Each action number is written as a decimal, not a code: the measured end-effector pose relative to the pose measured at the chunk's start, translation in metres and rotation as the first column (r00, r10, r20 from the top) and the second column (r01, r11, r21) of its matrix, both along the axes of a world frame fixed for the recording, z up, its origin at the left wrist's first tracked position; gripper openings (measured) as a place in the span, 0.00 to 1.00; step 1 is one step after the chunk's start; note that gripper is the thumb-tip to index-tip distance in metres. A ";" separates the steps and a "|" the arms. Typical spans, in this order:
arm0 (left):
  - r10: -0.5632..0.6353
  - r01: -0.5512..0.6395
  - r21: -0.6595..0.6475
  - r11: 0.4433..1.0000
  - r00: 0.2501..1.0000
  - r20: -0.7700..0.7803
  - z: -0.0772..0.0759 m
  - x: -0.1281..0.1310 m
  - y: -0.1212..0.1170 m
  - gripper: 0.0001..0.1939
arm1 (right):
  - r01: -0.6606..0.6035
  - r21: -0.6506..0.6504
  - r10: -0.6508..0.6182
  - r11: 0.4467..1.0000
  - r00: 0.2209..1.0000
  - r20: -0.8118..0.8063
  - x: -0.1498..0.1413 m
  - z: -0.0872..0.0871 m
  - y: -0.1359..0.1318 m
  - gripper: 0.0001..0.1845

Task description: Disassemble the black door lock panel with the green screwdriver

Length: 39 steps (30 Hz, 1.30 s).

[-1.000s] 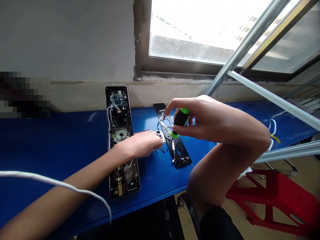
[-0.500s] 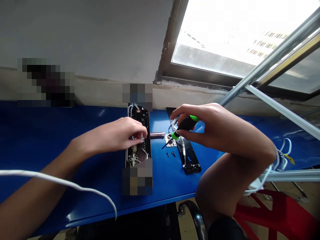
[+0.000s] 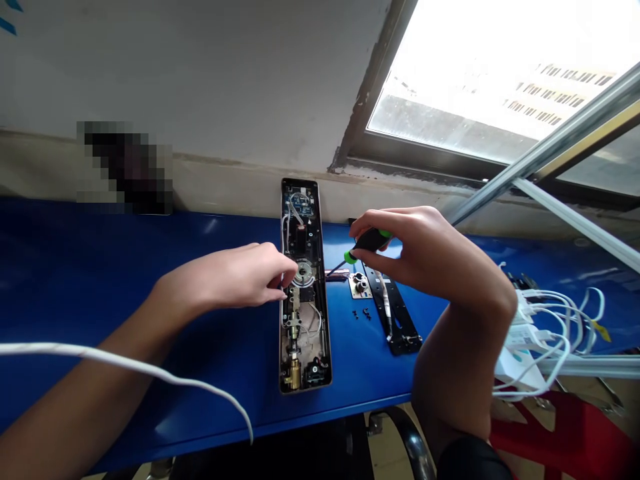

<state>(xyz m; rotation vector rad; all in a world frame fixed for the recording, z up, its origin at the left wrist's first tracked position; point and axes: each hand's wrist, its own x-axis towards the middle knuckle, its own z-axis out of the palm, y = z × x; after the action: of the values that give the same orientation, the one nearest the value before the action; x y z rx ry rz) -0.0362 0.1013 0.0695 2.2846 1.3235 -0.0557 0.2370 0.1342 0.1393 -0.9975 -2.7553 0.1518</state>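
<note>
A long open black housing (image 3: 327,333) lies lengthwise on the blue table, with a circuit board (image 3: 299,203), white wires, a round disc (image 3: 303,273) and brass-coloured metal parts inside. My left hand (image 3: 245,275) is at the housing's left wall, thumb and fingers nearly pinched. Whatever may be between them is too small to make out. In my right hand (image 3: 400,243) is a black and green screwdriver (image 3: 367,245), its shaft slanting down left. The tip appears close to the housing's right edge, near a shiny tube (image 3: 339,275); I cannot tell whether it touches.
Right of the housing are a square plate with round parts (image 3: 360,287), several small black screws (image 3: 367,313) and a black backplate (image 3: 400,327) with a white-sleeved cable. White cables (image 3: 550,313) bunch at far right. Another white cable (image 3: 150,370) crosses the lower left.
The view has shifted, showing the whole housing. My left fingers have drawn back from its middle to the left wall. The screwdriver tip has moved from near the square plate toward the housing.
</note>
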 end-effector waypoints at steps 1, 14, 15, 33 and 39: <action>-0.004 0.004 0.003 1.000 1.000 0.005 0.000 -0.001 0.000 0.06 | 0.020 0.006 -0.020 1.000 1.000 -0.009 -0.003 -0.001 0.000 0.07; -0.066 0.063 0.041 0.997 0.994 0.084 0.003 0.004 -0.006 0.07 | 0.281 -0.137 -0.240 0.950 0.936 0.255 -0.027 -0.022 0.001 0.03; -0.071 0.067 0.042 0.997 0.994 0.086 0.003 0.004 -0.006 0.07 | 0.276 -0.172 -0.224 0.946 0.937 0.269 -0.026 -0.025 0.001 0.04; -0.082 0.081 0.021 0.997 0.994 0.074 -0.002 0.011 -0.002 0.06 | 0.190 -0.342 -0.130 0.920 0.973 0.192 -0.014 -0.116 -0.005 0.08; -0.091 0.090 0.031 0.995 0.995 0.038 0.004 0.017 -0.005 0.07 | 0.185 -0.359 -0.128 0.915 0.976 0.177 -0.009 -0.114 -0.009 0.13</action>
<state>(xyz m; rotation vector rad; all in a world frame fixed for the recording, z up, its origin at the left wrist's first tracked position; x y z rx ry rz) -0.0196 0.0961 0.0738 2.3577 1.2083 -0.0221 0.2276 0.1249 0.0258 -1.3718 -2.8237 0.6218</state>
